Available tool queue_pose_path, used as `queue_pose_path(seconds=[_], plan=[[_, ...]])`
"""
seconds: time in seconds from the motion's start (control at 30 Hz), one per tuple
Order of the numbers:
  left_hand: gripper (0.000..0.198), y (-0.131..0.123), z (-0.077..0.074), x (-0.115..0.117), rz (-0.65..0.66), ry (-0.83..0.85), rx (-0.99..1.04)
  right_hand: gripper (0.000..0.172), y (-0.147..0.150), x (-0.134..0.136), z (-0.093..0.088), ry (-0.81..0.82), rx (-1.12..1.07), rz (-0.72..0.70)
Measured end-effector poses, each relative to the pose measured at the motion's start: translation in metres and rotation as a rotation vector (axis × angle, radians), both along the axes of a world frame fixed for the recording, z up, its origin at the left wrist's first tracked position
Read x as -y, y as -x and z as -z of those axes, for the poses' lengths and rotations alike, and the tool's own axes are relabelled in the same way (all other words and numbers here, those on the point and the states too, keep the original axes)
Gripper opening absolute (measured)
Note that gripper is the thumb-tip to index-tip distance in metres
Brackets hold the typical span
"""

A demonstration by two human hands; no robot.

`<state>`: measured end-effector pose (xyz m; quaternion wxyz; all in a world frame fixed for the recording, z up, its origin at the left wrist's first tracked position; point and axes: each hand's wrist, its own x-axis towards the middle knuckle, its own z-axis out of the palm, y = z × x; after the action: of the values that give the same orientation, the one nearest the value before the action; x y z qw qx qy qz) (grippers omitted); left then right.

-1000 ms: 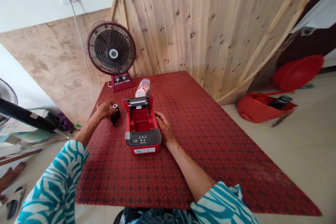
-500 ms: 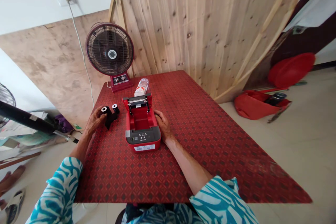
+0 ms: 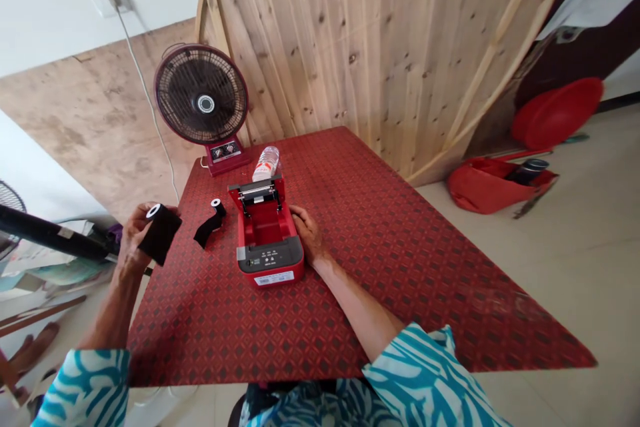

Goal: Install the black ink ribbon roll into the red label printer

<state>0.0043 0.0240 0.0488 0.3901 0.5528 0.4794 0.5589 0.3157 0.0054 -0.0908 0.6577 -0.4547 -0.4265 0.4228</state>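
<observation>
My left hand (image 3: 136, 235) is closed around a black ribbon roll (image 3: 161, 240) with a white core, held up off the table's left edge with a strip hanging loose. A red label printer (image 3: 273, 272) with a dark grey front panel stands on the table, its lid (image 3: 260, 196) raised and its inner bay showing no roll. Against the printer's right side lies my right hand (image 3: 309, 235), fingers curled along it and partly hidden. Left of the printer is a second black ribbon roll (image 3: 217, 205), with a length of its strip unrolled on the table.
A clear plastic bottle (image 3: 267, 163) lies behind the printer. At the table's back left stands a dark red fan (image 3: 205, 104). The table (image 3: 360, 267) has a red patterned cover. A wooden panel (image 3: 360, 47) rises behind it, and a red bag (image 3: 473, 187) sits on the floor.
My left hand has lifted one black ribbon roll off the table and moved it left and toward me. The second roll stays behind. My right hand remains at the printer.
</observation>
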Motion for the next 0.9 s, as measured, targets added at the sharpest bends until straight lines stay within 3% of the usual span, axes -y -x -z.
queue_pose_path(seconds=[0.13,0.3,0.43,0.63,0.8,0.9], plan=[[0.043,-0.048,-0.018,0.025,0.270,0.076,-0.237,0.034,0.001,0.000,-0.003,-0.022,0.003,0.022],[0.042,-0.114,-0.012,0.022,0.559,-0.004,-0.694,0.032,0.003,0.000,-0.006,-0.014,-0.003,0.015],[0.034,-0.146,-0.004,0.009,0.581,-0.111,-1.035,0.032,0.003,-0.002,-0.004,-0.040,0.016,0.017],[0.030,-0.164,0.004,-0.001,0.543,-0.092,-1.476,0.032,0.002,-0.004,0.000,-0.057,0.052,0.030],[0.030,-0.178,0.008,-0.009,0.552,-0.042,-1.672,0.031,0.003,-0.006,0.001,-0.069,0.049,0.038],[0.025,-0.177,0.010,-0.015,0.668,-0.073,-1.667,0.031,0.003,-0.006,0.001,-0.068,0.039,0.028]])
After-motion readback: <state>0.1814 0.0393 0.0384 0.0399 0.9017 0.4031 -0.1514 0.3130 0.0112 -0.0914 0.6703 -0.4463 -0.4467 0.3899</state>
